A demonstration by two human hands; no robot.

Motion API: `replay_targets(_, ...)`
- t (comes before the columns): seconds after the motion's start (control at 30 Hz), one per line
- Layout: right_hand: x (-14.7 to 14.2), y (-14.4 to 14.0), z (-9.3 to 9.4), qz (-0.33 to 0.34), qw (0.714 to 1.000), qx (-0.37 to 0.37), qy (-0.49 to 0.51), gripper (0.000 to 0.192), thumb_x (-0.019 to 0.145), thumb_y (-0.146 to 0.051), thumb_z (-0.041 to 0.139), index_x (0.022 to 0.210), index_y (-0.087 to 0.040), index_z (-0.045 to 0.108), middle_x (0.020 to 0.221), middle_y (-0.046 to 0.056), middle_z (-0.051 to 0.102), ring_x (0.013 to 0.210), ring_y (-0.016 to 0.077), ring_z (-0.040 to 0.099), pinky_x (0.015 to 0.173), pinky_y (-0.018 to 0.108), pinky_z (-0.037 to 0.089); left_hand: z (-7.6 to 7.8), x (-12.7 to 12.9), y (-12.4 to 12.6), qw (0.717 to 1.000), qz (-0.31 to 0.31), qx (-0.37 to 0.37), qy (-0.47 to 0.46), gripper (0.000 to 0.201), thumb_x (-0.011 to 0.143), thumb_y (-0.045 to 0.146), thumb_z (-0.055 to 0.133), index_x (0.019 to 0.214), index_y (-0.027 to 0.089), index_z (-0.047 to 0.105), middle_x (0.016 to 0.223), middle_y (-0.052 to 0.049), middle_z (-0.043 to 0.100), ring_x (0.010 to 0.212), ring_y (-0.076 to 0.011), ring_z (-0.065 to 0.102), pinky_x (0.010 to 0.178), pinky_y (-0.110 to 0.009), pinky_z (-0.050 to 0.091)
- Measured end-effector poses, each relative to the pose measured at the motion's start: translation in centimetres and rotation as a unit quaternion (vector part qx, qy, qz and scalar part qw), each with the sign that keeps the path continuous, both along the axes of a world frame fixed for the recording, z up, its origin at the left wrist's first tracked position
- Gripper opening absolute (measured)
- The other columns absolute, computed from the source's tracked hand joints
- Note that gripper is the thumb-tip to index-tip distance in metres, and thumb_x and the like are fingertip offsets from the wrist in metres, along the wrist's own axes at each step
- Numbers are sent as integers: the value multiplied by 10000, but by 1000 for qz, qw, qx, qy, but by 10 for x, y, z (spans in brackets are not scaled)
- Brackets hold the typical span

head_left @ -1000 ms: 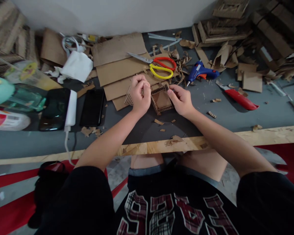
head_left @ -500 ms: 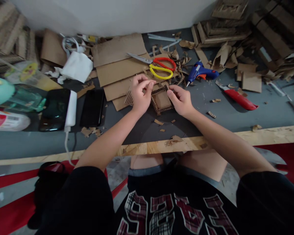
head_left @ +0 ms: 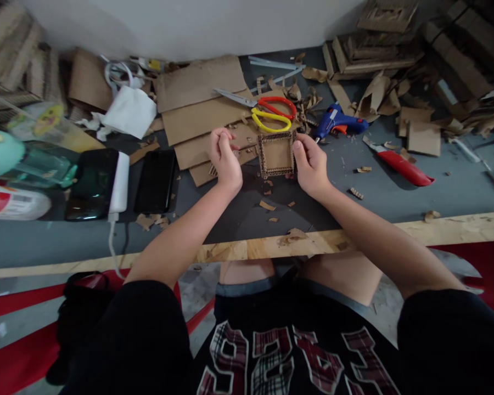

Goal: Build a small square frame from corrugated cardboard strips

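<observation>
Mid-frame, our right hand (head_left: 310,164) pinches the walled cardboard tray (head_left: 276,154) (seemingly assembled); left hand (head_left: 224,159) curls shut, contents unclear.

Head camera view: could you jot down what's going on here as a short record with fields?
Right hand: holds a small square brown cardboard frame by its right edge, tilted up off the table
Left hand: fingers curled, beside the frame, apart from it; whether it pinches a scrap is too small to tell
Behind the frame: red-and-yellow-handled scissors, flat brown cardboard sheets
Right of it: blue glue gun, red utility knife
Left side: two black phones
Surface: grey table strewn with cardboard bits
</observation>
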State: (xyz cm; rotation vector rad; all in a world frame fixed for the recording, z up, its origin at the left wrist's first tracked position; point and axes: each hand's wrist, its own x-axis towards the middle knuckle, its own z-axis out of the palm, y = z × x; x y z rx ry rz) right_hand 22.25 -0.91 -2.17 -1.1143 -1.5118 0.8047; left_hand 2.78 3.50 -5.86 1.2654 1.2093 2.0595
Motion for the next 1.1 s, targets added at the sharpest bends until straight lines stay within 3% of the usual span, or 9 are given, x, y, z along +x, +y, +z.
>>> replay_targets(0.13,-1,2,-3,-11,999,-22,47,618,889,-786,428,1150,-253,601,733,-18,552,450,48,525,373,171,461,-3,3,0,996,-53,-50,-43,538,929,719,413,773,209,486,792,-1,584,729,-99,655,626,-208,547)
replay_targets(0.3,-2,0,-1,-30,999,-6,43,614,893,-782,427,1153,-256,607,763,-9,542,495,67,567,399,192,508,11,14,-16,988,-120,-100,5,558,901,730,464,788,197,587,867,-25,696,720,-107,709,592,-200,568)
replay_targets(0.47,-1,0,-1,-30,999,-3,41,595,911,-764,411,1167,-262,599,780,-6,529,512,68,563,411,195,512,14,14,-18,987,-127,-78,52,483,856,681,602,924,214,707,1035,-58,756,787,-129,734,584,-200,576)
replay_targets(0.73,-1,3,-5,-25,998,-18,48,592,910,-761,416,1184,-268,593,828,14,584,577,91,604,445,208,525,10,12,-13,988,-118,-78,66,488,794,685,675,944,221,696,1039,-69,752,792,-142,731,599,-224,573)
replay_targets(0.93,-1,5,-6,-17,997,-34,66,637,876,-801,429,1185,-269,592,882,34,614,686,134,673,466,217,537,12,11,-15,985,-132,-93,57,528,867,736,522,951,224,621,989,-61,721,852,-158,742,666,-245,596)
replay_targets(1.1,-1,7,-7,28,995,-56,72,645,862,-816,439,1171,-267,576,853,25,630,651,134,679,413,207,501,11,11,-17,983,-145,-103,51,535,884,757,454,895,229,543,794,-21,656,826,-162,733,778,-319,631)
